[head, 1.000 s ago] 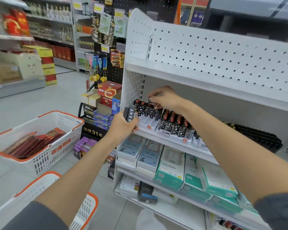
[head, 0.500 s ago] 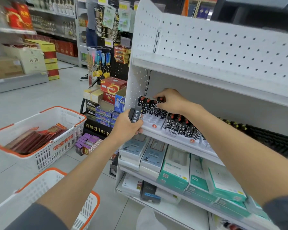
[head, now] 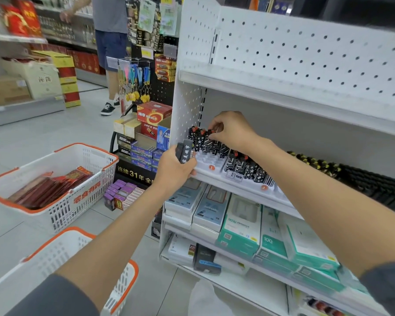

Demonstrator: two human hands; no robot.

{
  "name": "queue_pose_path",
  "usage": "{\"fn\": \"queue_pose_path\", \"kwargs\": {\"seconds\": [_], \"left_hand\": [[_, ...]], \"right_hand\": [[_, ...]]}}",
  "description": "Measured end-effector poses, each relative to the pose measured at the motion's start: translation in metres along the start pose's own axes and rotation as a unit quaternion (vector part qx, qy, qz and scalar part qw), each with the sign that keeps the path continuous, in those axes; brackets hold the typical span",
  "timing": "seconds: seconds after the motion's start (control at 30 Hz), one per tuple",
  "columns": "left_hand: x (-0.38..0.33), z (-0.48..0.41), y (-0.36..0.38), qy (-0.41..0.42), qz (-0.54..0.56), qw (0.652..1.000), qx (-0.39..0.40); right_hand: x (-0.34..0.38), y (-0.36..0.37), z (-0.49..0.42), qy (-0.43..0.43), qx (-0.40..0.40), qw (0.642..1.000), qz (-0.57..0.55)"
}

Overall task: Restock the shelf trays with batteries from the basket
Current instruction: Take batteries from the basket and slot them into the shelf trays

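1. Hands first: the left hand [head: 176,171] is curled round two dark packs [head: 184,152] printed with a column of white Chinese characters that I cannot read with certainty. It holds them at the left front corner of the shelf [head: 214,181], with its fingertips against the shelf edge.
2. The right hand [head: 234,131] reaches over a white tray [head: 204,161]. Its thumb and fingers pinch the red top of one battery [head: 211,134] standing among the back rows.
3. Other batteries [head: 201,140] stand upright at the back of this tray, in black-and-white star and stripe wraps with red caps. The front slots show bare white plastic, and a round orange sticker on the front lip reads "3".
4. A second group of batteries [head: 244,166] stands just to the right. The small white label in front of it appears to read "NBM".
5. On the floor to the left is a white basket [head: 62,208] with an orange rim and "零食有鸣" in orange on its side. It holds dark red flat packs [head: 48,188]. A second basket [head: 71,231] is nearer the camera.
6. Beside the shelf, a black sign [head: 135,174] reads "连续31年全" before the left arm cuts it off.
7. A red box [head: 154,115] above the sign reads "南孚".
8. On the shelf below, a teal box [head: 269,241] shows "100".
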State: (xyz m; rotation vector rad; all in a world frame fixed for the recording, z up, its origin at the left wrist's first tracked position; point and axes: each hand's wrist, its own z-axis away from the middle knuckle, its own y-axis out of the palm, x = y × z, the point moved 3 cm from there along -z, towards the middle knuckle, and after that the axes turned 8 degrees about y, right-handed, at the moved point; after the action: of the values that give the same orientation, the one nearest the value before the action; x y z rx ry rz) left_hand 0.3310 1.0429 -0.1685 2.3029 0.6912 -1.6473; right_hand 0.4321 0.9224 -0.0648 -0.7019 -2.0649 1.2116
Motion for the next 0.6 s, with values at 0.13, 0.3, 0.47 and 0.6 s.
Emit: {"fn": "queue_pose_path", "kwargs": {"seconds": [0.13, 0.3, 0.47, 0.6], "left_hand": [[0.002, 0.000, -0.001, 0.003, -0.007, 1.000, 0.002], [0.001, 0.000, -0.001, 0.001, -0.003, 1.000, 0.006], [-0.003, 0.004, -0.004, -0.002, 0.024, 0.999, 0.024], [-0.013, 0.011, -0.007, 0.012, 0.025, 0.998, 0.054]], "right_hand": [[0.000, -0.001, -0.001, 0.008, 0.004, 1.000, 0.009], [0.000, 0.000, -0.001, 0.012, 0.030, 0.999, 0.021], [0.003, 0.009, 0.000, -0.013, 0.043, 0.997, 0.063], [0.003, 0.003, 0.001, -0.004, 0.060, 0.996, 0.071]]}}
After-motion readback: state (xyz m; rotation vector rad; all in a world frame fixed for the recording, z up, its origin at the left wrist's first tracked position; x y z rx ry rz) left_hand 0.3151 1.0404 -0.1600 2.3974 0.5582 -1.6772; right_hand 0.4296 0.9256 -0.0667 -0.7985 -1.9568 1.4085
